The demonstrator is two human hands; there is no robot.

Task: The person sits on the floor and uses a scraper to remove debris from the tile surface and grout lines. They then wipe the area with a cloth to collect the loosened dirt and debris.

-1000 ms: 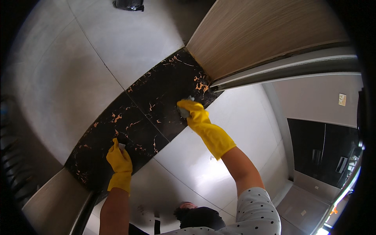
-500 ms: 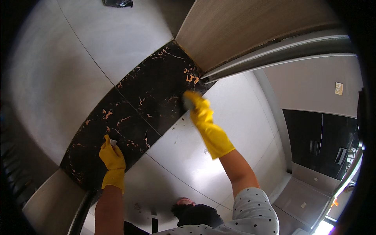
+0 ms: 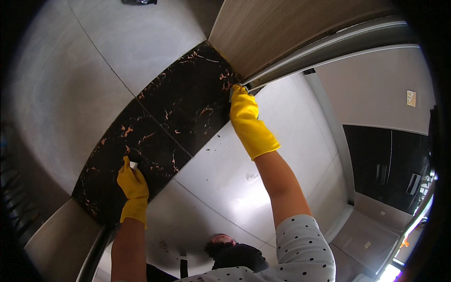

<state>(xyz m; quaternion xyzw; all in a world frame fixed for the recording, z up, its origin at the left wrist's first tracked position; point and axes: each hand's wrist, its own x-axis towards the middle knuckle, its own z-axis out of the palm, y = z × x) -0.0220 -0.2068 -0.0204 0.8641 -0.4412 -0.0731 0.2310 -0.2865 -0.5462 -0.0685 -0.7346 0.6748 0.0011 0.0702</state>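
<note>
2 hands in yellow rubber gloves are seen, both raised to a glossy floor. The left hand (image 3: 133,181) is closed on 1 small white object (image 3: 133,165), of which only a corner shows above the fingers; what it is cannot be told. This hand is pressed on the black marble strip (image 3: 159,136), near its lower left end. The right hand (image 3: 244,110) is stretched to the strip's far end, where its fingertips are curled over 1 small pale thing (image 3: 233,94), largely hidden by the glove; whether it is truly gripped cannot be told. It is held right at the corner where the strip meets 1 metal sliding-door track (image 3: 329,47).

The strip is made up of 2 black slabs with orange veins, divided by 1 thin joint. Grey floor tiles (image 3: 117,42) are laid on both sides of it, and dark specks are scattered on the tile just beside the right wrist. 1 wood-grain panel (image 3: 282,23) is set above the track. 1 dark object (image 3: 139,2) is cut off at the upper edge. A white sleeve with black dots (image 3: 305,249) is worn on the right arm, and the person's reflection is shown in the tile below.
</note>
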